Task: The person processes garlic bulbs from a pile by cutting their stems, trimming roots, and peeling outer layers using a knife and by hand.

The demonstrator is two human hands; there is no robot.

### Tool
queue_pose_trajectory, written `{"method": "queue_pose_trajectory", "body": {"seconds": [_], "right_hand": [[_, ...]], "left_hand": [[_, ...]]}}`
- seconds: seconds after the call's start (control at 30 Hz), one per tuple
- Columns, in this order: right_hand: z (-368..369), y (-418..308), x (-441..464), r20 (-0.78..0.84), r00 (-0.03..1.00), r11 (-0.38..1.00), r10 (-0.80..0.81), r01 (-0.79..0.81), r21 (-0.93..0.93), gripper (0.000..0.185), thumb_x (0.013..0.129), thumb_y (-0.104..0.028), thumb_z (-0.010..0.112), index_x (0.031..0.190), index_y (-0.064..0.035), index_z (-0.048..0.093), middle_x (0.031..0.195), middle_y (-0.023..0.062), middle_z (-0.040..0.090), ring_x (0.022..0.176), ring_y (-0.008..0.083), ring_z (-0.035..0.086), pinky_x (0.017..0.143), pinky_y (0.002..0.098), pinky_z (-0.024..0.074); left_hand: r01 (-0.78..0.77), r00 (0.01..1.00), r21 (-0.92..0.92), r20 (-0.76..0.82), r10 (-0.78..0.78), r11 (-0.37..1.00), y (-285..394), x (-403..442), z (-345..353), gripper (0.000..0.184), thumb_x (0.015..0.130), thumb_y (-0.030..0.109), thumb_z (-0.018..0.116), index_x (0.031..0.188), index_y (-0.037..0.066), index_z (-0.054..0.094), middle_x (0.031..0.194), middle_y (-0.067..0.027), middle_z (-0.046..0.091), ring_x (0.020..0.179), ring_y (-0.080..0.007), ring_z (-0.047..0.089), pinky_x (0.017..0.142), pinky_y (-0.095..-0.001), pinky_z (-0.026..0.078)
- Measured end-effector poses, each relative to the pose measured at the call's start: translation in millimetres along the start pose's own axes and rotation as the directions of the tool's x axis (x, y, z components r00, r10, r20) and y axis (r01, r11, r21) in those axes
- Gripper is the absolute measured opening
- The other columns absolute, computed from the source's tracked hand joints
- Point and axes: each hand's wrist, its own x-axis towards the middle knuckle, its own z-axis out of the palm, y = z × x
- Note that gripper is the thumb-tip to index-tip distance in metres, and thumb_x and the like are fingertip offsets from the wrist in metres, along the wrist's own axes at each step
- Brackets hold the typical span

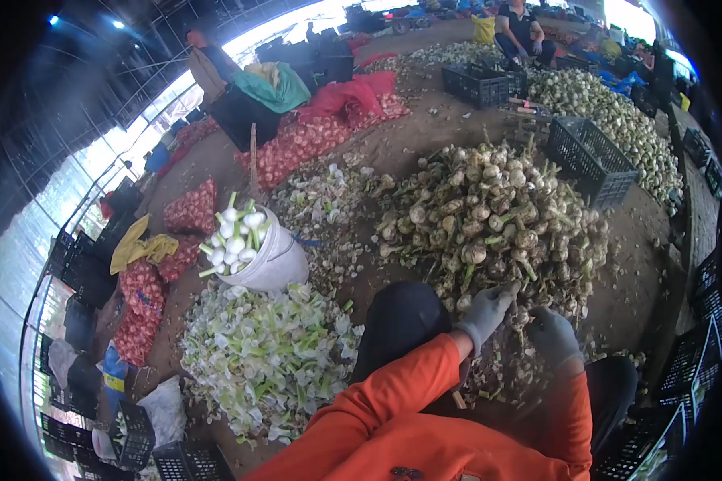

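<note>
Both my hands wear grey gloves and are at the near edge of a large heap of unpeeled garlic bulbs with stems (pixel 489 208). My left hand (pixel 486 315) has its fingers closed round the end of a garlic stem or bulb. Just to its right is my right hand (pixel 553 335), its fingers bent near a small bulb; what it grips, if anything, is hard to make out. A white bucket (pixel 277 260) to the left holds peeled white garlic with green stems (pixel 234 239). Below the bucket lies a pile of pale and green peelings (pixel 265 357).
Black crates (pixel 590 160) stand beyond the heap and along both sides. Red net sacks of garlic (pixel 297 148) lie at the left and back. A person (pixel 525 36) sits at the back right beside more garlic (pixel 610 112); another person (pixel 208 60) is at the back left.
</note>
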Motion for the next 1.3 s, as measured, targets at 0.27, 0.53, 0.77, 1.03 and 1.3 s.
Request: {"method": "queue_pose_trajectory", "body": {"seconds": [0.27, 0.53, 0.77, 1.03, 1.3], "right_hand": [[0.0, 1.0, -2.2, -0.018, 1.000, 1.000, -0.005, 0.006, 0.030, 0.032, 0.081, -0.021, 0.064, 0.107, -0.0028, 0.065, 0.090, 0.0202, 0.067, 0.088, 0.0374, 0.065, 0.078, 0.0433, 0.0507], [0.0, -0.1, -3.9, -0.029, 1.000, 1.000, -0.011, 0.010, -0.012, 0.032, 0.082, -0.021, 0.062, 0.108, -0.0031, 0.065, 0.092, 0.0214, 0.067, 0.090, 0.0379, 0.065, 0.079, 0.0444, 0.0504], [1.9, 1.1, -2.1, -0.040, 0.998, 0.999, -0.041, 0.042, 0.008, 0.030, 0.082, -0.021, 0.061, 0.106, -0.0030, 0.065, 0.091, 0.0223, 0.067, 0.089, 0.0395, 0.065, 0.079, 0.0457, 0.0502], [0.0, -4.3, -1.3, 0.017, 1.000, 0.998, -0.006, 0.007, -0.055, 0.030, 0.082, -0.022, 0.061, 0.106, -0.0038, 0.065, 0.092, 0.0226, 0.067, 0.091, 0.0400, 0.064, 0.080, 0.0458, 0.0504], [7.9, 10.2, 0.6, 0.013, 0.999, 0.998, -0.031, 0.032, -0.050, 0.031, 0.083, -0.024, 0.061, 0.106, -0.0040, 0.064, 0.094, 0.0222, 0.067, 0.091, 0.0399, 0.064, 0.080, 0.0460, 0.0503]], "left_hand": [[-0.157, 0.983, 0.021, 0.102, 0.154, 0.987, 3.3, -6.7, -0.4, 0.031, 0.097, 0.035, 0.057, 0.093, 0.007, 0.070, 0.077, 0.0016, 0.064, 0.066, -0.0068, 0.059, 0.060, -0.0229, 0.049], [-0.001, 0.986, -0.051, 0.164, 0.009, 0.999, -1.4, -2.6, -6.9, 0.027, 0.091, 0.006, 0.043, 0.107, 0.006, 0.065, 0.092, -0.0037, 0.065, 0.078, -0.0134, 0.063, 0.067, -0.0291, 0.053], [0.056, 0.992, -0.132, 0.122, -0.040, 0.990, -0.8, 1.0, -6.0, 0.026, 0.090, -0.001, 0.044, 0.095, 0.005, 0.069, 0.087, -0.0021, 0.066, 0.074, -0.0112, 0.062, 0.066, -0.0260, 0.053], [0.094, 0.993, -0.014, 0.074, -0.093, 0.995, 5.4, -2.5, -5.5, 0.026, 0.091, 0.009, 0.045, 0.102, 0.009, 0.068, 0.088, -0.0016, 0.065, 0.073, -0.0117, 0.060, 0.066, -0.0289, 0.052], [0.023, 0.986, -0.064, 0.164, -0.013, 0.998, -11.7, 5.3, -8.1, 0.026, 0.096, 0.019, 0.049, 0.110, 0.010, 0.069, 0.090, 0.0007, 0.067, 0.073, -0.0104, 0.060, 0.066, -0.0273, 0.050]]}}
